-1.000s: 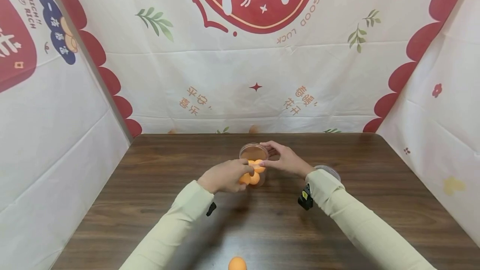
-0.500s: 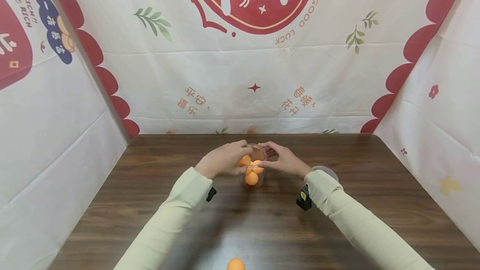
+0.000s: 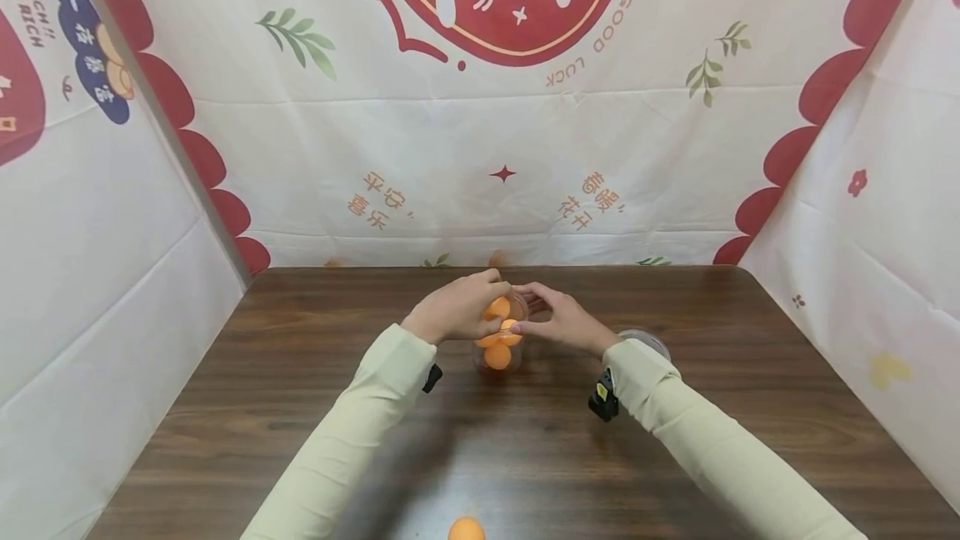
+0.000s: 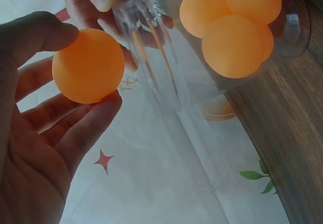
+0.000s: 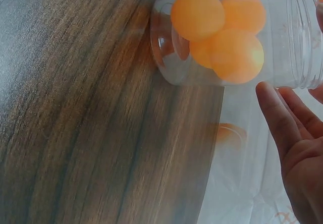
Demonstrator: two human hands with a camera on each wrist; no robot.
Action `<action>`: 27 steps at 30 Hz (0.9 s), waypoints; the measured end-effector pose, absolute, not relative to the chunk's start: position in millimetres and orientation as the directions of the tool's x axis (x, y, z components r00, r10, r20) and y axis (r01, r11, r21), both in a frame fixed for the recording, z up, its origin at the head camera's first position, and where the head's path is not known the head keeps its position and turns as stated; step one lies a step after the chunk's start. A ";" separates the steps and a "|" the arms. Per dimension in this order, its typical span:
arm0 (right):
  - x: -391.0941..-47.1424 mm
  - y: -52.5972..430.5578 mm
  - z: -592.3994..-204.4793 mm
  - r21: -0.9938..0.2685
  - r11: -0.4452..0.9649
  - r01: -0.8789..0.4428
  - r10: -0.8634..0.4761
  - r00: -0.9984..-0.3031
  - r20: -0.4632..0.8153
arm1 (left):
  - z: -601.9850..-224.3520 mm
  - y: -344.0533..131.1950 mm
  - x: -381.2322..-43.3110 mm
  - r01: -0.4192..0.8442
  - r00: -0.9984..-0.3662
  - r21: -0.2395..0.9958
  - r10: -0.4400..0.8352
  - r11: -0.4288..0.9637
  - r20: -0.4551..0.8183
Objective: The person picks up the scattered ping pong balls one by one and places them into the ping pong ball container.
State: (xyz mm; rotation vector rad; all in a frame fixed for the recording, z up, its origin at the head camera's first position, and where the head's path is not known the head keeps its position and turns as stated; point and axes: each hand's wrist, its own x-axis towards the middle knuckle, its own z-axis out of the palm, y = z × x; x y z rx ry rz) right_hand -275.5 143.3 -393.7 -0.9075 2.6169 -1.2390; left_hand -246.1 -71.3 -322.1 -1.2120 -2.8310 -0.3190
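Between my two hands a clear plastic jar point(image 5: 277, 57) stands on the table, its mouth uncovered. Several orange ping-pong balls point(image 5: 237, 55) are piled inside it. My left hand point(image 3: 457, 307) pinches another ping-pong ball point(image 4: 88, 66) between thumb and fingertips, right beside the jar's mouth. From the other side my right hand point(image 3: 566, 323) holds the jar near its threaded neck, thumb toward me and fingers behind. In the left wrist view those right-hand fingers show partly through the clear wall.
One loose orange ball point(image 3: 467, 529) lies at the near edge of the view. A clear round lid-like piece point(image 3: 647, 343) lies to the right, partly hidden by the right sleeve. Printed cloth walls point(image 3: 480, 190) stand behind and beside the brown wooden table point(image 3: 337, 298).
My left hand has risen from low beside the jar to its mouth, bringing a ball up with it. The right hand stays on the jar.
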 end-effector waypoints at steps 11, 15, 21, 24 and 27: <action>-275.9 141.4 -395.0 -0.737 0.500 -0.454 -0.550 -0.824 0.135 | -329.7 -70.4 -249.7 0.711 -0.700 0.180 0.709 0.680 0.087; -274.6 141.5 -394.0 -0.736 0.494 -0.462 -0.552 -0.821 0.145 | -331.5 -70.5 -250.6 0.709 -0.701 0.185 0.708 0.681 0.084; -274.6 141.9 -394.6 -0.735 0.484 -0.475 -0.554 -0.816 0.163 | -332.7 -72.2 -250.1 0.696 -0.714 0.173 0.696 0.697 0.071; -274.7 142.0 -395.1 -0.733 0.486 -0.477 -0.553 -0.817 0.164 | -333.0 -73.2 -249.7 0.701 -0.710 0.175 0.699 0.691 0.082; -274.5 141.6 -395.0 -0.732 0.487 -0.477 -0.553 -0.817 0.164 | -333.5 -74.7 -249.4 0.712 -0.700 0.181 0.706 0.678 0.108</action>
